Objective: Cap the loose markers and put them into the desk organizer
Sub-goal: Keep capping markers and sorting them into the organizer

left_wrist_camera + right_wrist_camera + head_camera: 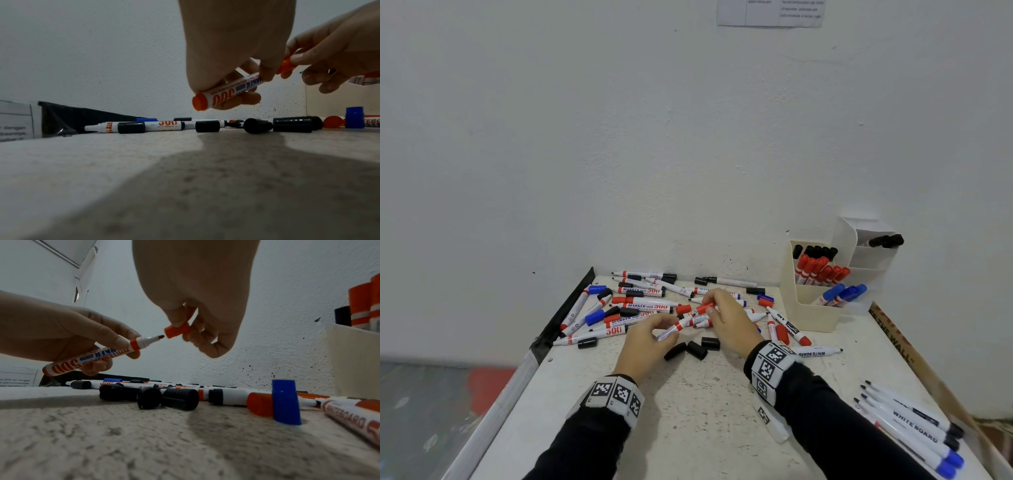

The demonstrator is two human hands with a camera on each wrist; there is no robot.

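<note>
My left hand (650, 337) grips an uncapped red whiteboard marker (98, 356) a little above the table, tip pointing right. My right hand (726, 318) pinches a red cap (177, 329) between thumb and fingers, its open end just off the marker's tip, a small gap between them. The same marker (228, 91) and cap (286, 65) show in the left wrist view. A cream desk organizer (811, 308) at the back right holds several red, black and blue capped markers.
Many loose markers and caps lie across the back of the white table (688, 404). Three black caps (695, 347) sit just in front of my hands. Several thin whiteboard markers (914, 428) lie at the right front. A blue cap (285, 402) stands upright near my right hand.
</note>
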